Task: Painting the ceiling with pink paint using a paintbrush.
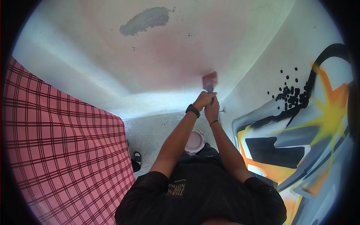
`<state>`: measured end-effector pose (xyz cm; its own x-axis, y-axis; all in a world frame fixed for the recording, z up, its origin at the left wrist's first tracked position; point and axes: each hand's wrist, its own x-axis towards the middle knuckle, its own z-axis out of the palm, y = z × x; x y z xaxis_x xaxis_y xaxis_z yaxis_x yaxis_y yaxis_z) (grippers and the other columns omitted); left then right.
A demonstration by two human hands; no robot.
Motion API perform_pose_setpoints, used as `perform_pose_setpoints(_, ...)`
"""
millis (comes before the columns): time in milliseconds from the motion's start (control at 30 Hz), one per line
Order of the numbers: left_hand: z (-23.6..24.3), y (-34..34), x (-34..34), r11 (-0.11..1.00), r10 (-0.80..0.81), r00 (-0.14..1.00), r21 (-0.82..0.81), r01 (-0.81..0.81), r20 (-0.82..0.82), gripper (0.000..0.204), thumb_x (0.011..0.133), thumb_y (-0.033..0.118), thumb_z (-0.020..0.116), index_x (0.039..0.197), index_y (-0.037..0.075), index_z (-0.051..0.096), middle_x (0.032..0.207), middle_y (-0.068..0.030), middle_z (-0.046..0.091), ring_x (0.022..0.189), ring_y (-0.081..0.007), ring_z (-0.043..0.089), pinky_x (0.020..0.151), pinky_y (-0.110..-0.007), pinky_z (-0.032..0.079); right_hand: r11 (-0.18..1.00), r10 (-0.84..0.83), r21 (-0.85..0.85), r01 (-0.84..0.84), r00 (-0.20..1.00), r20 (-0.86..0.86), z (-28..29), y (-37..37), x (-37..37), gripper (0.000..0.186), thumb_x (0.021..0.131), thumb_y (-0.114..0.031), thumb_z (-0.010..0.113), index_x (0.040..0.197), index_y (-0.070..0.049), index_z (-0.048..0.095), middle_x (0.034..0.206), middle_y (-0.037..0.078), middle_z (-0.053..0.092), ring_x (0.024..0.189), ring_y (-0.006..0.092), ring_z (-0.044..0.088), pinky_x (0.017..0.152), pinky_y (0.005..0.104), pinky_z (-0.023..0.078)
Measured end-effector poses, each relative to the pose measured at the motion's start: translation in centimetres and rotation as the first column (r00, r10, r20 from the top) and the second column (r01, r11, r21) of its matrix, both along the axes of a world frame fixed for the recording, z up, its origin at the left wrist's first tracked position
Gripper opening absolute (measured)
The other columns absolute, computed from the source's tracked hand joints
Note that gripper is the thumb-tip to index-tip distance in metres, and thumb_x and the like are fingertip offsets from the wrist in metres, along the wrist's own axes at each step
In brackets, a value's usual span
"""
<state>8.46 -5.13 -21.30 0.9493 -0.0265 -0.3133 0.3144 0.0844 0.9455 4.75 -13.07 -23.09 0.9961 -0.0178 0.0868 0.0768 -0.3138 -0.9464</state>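
Note:
A wide flat paintbrush with a reddish head is up against the pale wall, slightly blurred at its tip. My left hand, with a dark watch at the wrist, is closed around the brush's handle. Just below it and touching it, my right hand is closed on the lower end of the same handle; a thin dark band circles that wrist. Much of the handle is hidden by my fingers. A faint pink tint covers part of the wall near the brush. Below my hands, a round bucket holds pale pinkish paint.
Pink checked cloth covers a large surface on my left. A painted mural in black, yellow, orange and grey fills the right-hand wall. One grey patch marks the facing wall. A dark sandal shows on the concrete floor.

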Motion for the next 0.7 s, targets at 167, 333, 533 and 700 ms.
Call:
perform_pose_setpoints(167, 8.4, -1.9, 0.7, 0.966, -0.236, 0.945, -0.049, 0.254, 0.227, 0.045, 0.095, 0.033, 0.057, 0.075, -0.007, 0.062, 0.071, -0.0087, 0.065, 0.066, -0.0161, 0.058, 0.064, -0.034, 0.048, 0.936, -0.351, 0.079, 0.342, 0.906, 0.238, 9.5, 1.1, -1.2, 0.039, 0.093, -0.017, 0.054, 0.128, -0.001, 0.048, 0.105, 0.024, 0.064, 0.103, 0.0377, 0.063, 0.082, 0.0415, 0.049)
perform_pose_setpoints(333, 12.3, 3.2, 1.3, 0.980, -0.144, 0.944, -0.092, 0.178, 0.296, 0.049, 0.098, 0.038, 0.049, 0.075, -0.004, 0.063, 0.070, -0.0083, 0.064, 0.066, -0.0151, 0.058, 0.066, -0.033, 0.048, 0.973, -0.215, -0.002, 0.229, 0.915, 0.342, 14.7, 4.9, -0.2, 0.044, 0.089, -0.013, 0.059, 0.131, -0.003, 0.048, 0.104, 0.024, 0.065, 0.097, 0.0414, 0.063, 0.079, 0.0455, 0.050)
perform_pose_setpoints(533, 11.7, 12.2, -2.4, 0.954, 0.043, 0.972, -0.297, 0.028, 0.232, 0.045, 0.100, 0.037, 0.049, 0.077, 0.001, 0.064, 0.072, -0.0066, 0.063, 0.067, -0.0140, 0.058, 0.067, -0.031, 0.048, 0.994, -0.075, -0.058, 0.096, 0.956, 0.284, 14.1, 12.8, -2.3, 0.047, 0.090, -0.012, 0.058, 0.133, -0.002, 0.044, 0.102, 0.025, 0.064, 0.094, 0.0448, 0.062, 0.077, 0.0491, 0.050)
perform_pose_setpoints(700, 10.0, 18.4, -6.2, 0.925, 0.185, 0.974, -0.359, -0.128, 0.128, 0.043, 0.100, 0.037, 0.050, 0.080, 0.001, 0.062, 0.074, -0.0069, 0.063, 0.068, -0.0138, 0.058, 0.066, -0.029, 0.047, 0.988, 0.113, -0.131, -0.078, 0.953, 0.282, 12.1, 18.2, -4.8, 0.044, 0.092, -0.007, 0.048, 0.134, 0.002, 0.039, 0.109, 0.027, 0.058, 0.095, 0.0459, 0.060, 0.078, 0.0520, 0.050)
